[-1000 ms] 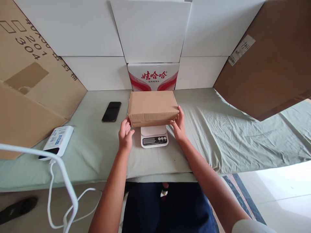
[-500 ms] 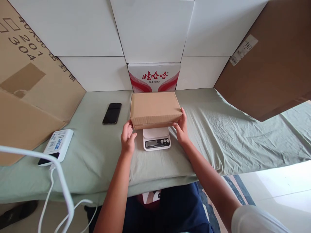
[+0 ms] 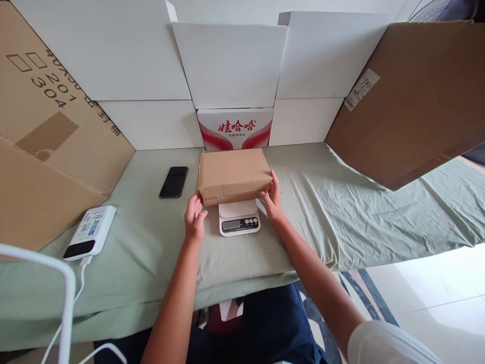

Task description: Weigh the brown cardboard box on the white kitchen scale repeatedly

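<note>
A brown cardboard box [image 3: 235, 169] lies over a white kitchen scale [image 3: 239, 222], covering its rear part. The scale's front panel, with a small display and several round buttons, shows below the box. My left hand [image 3: 194, 218] is against the box's front left corner, fingers curled at its side and the thumb apart from the front face. At the front right corner, my right hand [image 3: 273, 199] grips the box, with its thumb near the lower front edge. Some fingertips of both hands are hidden behind the box's sides.
Left of the box lies a black phone [image 3: 173, 182]. A white power bank [image 3: 91, 232] with a cable sits farther left. White panels [image 3: 231, 65] and a red-and-white carton [image 3: 235, 129] stand behind. Large cardboard sheets [image 3: 409, 101] flank both sides. Green cloth [image 3: 303, 202] covers the surface.
The camera view has tilted up and shifted slightly, showing more above the white panels. Both hands stay at the box's corners, and the box remains over the scale.
</note>
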The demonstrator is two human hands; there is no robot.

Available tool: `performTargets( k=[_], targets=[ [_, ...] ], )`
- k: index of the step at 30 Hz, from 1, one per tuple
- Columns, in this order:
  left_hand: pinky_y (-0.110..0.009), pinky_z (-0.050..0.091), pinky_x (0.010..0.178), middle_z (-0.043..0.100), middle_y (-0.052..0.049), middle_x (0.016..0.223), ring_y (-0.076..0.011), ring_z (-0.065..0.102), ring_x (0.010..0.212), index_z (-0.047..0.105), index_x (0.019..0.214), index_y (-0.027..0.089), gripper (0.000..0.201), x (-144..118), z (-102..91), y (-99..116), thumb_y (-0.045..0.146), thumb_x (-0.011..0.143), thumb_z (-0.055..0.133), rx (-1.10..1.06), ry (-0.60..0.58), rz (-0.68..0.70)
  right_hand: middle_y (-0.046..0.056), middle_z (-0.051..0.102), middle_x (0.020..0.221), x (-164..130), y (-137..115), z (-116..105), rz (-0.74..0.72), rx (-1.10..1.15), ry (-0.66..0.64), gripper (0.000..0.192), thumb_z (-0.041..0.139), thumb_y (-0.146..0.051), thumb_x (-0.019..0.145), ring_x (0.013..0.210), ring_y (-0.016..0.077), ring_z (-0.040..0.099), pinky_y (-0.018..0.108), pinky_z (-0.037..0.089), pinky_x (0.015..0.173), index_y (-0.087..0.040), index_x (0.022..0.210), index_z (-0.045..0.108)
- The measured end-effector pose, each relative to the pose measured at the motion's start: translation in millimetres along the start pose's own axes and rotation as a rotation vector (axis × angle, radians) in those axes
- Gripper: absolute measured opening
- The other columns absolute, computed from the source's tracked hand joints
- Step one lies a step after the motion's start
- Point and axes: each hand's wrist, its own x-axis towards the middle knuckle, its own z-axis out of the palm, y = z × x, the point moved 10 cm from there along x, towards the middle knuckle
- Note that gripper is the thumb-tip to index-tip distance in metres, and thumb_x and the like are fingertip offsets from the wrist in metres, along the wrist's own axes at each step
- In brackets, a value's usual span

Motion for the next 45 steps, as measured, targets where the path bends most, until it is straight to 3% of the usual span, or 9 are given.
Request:
performTargets(
  k=[11, 21, 28, 34, 45],
  targets=[
    [-0.053, 0.035, 0.118, 0.06, -0.015, 0.146, -0.0344, 0.05, 0.141, 0.058, 0.14, 0.022, 0.072, 0, -5.4, -1, 0.023, 0.069, 0.064, 0.003, 0.025, 0.003, 0.008, 0.03, 0.161, 1, -1, 3, -0.05, -0.039, -0.013, 0.079, 0.054, -0.063, 0.092, 0.145, 0.0315, 0.04, 0.052, 0.041, 0.118, -0.034, 0.159, 0.025],
    [-0.054, 0.036, 0.117, 0.061, -0.014, 0.144, -0.0347, 0.053, 0.138, 0.059, 0.138, 0.023, 0.072, -8, -10.3, 5, 0.021, 0.067, 0.066, 0.01, 0.05, -0.014, 0.008, 0.031, 0.162, 1, -5, 4, -0.05, -0.076, -0.031, 0.083, 0.051, -0.067, 0.092, 0.146, 0.032, 0.039, 0.052, 0.041, 0.118, -0.034, 0.161, 0.018],
    [-0.045, 0.046, 0.111, 0.067, -0.007, 0.136, -0.028, 0.062, 0.128, 0.065, 0.131, 0.03, 0.062, -21, -13.5, 20, 0.02, 0.07, 0.066, -0.024, 0.057, 0.049, 0.007, 0.03, 0.162, -8, -15, 4, -0.092, -0.074, -0.065, 0.078, 0.048, -0.066, 0.094, 0.146, 0.0329, 0.038, 0.054, 0.042, 0.116, -0.037, 0.16, 0.018],
    [-0.04, 0.054, 0.099, 0.074, -0.008, 0.122, -0.0259, 0.069, 0.113, 0.068, 0.123, 0.024, 0.053, -22, -21.3, 19, 0.023, 0.07, 0.066, 0.063, 0.138, 0.047, 0.008, 0.034, 0.158, -13, -21, -1, -0.107, -0.109, -0.046, 0.076, 0.05, -0.066, 0.093, 0.144, 0.034, 0.038, 0.052, 0.046, 0.111, -0.035, 0.158, 0.026],
    [-0.046, 0.051, 0.106, 0.07, -0.012, 0.129, -0.0312, 0.065, 0.123, 0.065, 0.134, 0.019, 0.064, -30, -21.9, 18, 0.025, 0.07, 0.065, 0.117, 0.126, 0.006, 0.008, 0.039, 0.151, -18, -27, -5, -0.125, -0.152, -0.03, 0.071, 0.05, -0.062, 0.094, 0.14, 0.0328, 0.042, 0.054, 0.047, 0.11, -0.038, 0.157, 0.028]
  ],
)
